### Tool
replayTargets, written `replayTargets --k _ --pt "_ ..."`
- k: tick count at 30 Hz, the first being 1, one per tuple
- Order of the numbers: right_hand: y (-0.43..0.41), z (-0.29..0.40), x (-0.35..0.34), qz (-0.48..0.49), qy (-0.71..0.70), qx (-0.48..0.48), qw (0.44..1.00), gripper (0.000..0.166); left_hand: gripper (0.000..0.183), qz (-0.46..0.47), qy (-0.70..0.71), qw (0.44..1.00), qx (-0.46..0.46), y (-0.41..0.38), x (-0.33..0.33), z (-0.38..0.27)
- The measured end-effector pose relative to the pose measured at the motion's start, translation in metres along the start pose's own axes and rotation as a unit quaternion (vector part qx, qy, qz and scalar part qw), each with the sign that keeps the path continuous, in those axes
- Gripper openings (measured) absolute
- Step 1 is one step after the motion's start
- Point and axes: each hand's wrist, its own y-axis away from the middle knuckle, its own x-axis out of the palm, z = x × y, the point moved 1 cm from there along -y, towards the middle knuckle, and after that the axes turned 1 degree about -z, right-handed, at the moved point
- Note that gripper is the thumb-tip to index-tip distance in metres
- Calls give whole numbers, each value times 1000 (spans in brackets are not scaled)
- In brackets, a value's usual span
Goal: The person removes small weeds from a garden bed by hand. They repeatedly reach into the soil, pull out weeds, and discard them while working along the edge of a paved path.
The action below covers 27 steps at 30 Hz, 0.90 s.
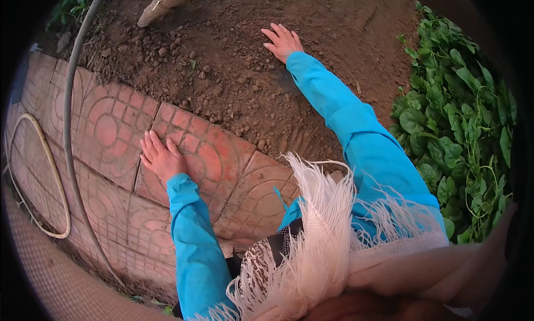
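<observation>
My left hand (162, 155) is spread on the red patterned paving tiles (104, 131), with its fingers pointing up and left. Farther out, my right hand (283, 42) lies palm down over the brown soil (233, 71), fingers apart. Neither hand holds anything. Around the right hand the soil looks fairly smooth. Small clods (162, 52) are scattered to its left and along the paving edge. Blue sleeves cover both arms, and a fringed pale scarf (321, 221) hangs in front of my chest.
Leafy green plants (454, 154) grow densely along the right. At the top, a wooden pole (167, 4) rests on or just above the soil. A grey hose or pipe (70, 112) curves across the paving, with a pale looped hose (62, 196) farther left.
</observation>
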Motion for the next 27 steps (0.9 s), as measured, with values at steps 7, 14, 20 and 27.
replayTargets --k 7,14,20,27 --pt "196 -179 2 36 112 99 988 41 52 -10 2 1000 1 0 5 -1" --pt "285 -212 -3 64 26 603 795 41 52 -14 -16 1000 -4 2 7 5" --pt "215 -160 32 -138 -155 389 898 32 51 -21 -5 1000 8 -1 13 -4" --pt "124 -84 -27 -111 -499 346 786 26 52 -27 -15 1000 -2 0 11 2"
